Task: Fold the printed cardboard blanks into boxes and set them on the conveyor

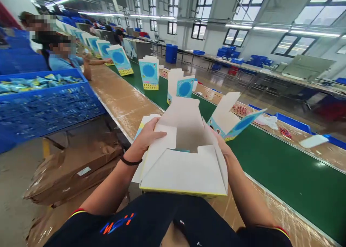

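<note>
Both my hands hold an open, white-lined cardboard display box [183, 167] in front of my body, its flaps spread. My left hand [147, 137] grips the box's left flap, with the fingers lying across the white board. My right hand [220, 142] holds the right wall, and the box hides part of it. Just beyond the box, a flat yellow-edged card [143, 126] shows behind my left hand. Several upright boxes with blue circle prints, such as one [149, 73], stand in a row on the green conveyor belt [283, 167].
A blue crate [45, 110] of packets sits left of the tan work table [121, 99]. Brown cardboard packs [72, 171] lie on the floor. A co-worker's hands [88, 59] reach over the table. Further tables, blue bins and a blue barrel [171, 53] stand beyond.
</note>
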{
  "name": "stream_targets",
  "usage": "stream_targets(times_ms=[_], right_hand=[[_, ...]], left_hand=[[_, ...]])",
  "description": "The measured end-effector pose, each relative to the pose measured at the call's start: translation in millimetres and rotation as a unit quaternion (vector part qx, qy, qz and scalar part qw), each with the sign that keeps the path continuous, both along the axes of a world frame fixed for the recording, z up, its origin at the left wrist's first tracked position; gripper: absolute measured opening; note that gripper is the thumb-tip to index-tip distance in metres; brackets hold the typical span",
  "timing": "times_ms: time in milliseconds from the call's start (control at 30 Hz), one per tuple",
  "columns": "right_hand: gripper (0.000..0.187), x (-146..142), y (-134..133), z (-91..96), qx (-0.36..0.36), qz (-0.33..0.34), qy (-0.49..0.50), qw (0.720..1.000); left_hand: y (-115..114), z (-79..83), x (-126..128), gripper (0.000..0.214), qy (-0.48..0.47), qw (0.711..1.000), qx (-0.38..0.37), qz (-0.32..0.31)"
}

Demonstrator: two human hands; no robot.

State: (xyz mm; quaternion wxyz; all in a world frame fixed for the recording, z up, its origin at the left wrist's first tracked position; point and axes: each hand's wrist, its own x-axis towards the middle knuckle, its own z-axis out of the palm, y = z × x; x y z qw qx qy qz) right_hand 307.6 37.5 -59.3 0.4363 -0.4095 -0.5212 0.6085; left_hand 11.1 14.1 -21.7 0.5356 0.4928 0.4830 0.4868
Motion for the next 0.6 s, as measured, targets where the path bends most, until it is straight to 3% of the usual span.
stream_targets(times_ms=[100, 200, 267, 367, 400, 533, 600], right_hand=[[0.112, -11, -2, 8.9, -0.011, 0.053, -0.007, 0.999], [0.105, -14, -5, 11.7, 0.026, 0.049, -0.056, 0.997], [0.086, -14, -8, 7.7, 0.046, 0.036, -0.048, 0.997], [0.027, -14, -12, 0.9, 0.084, 0.029, -0.013, 0.996], [0.020, -13, -13, 0.5, 0.100, 0.032, -0.012, 0.994], [0.037, -8, -14, 13.3, 0.146, 0.077, -0.125, 0.978], [0.067, -8, -13, 24.4, 0.156, 0.118, -0.241, 0.951]], left_hand=[[-4, 3.1, -1, 0.070, -0.016, 1.000, -0.003, -0.007], [-6, 2.0, 1, 0.076, -0.043, 0.999, -0.004, -0.012], [-6, -0.5, 3, 0.062, -0.043, 0.999, 0.011, 0.004], [-5, -3.8, 3, 0.016, 0.008, 0.998, 0.065, 0.023], [-5, -4.0, 2, 0.009, 0.031, 0.996, 0.077, 0.018], [-5, 1.7, -2, 0.019, 0.151, 0.982, 0.097, -0.051], [-2, 6.9, -3, 0.024, 0.245, 0.957, 0.114, -0.109]])
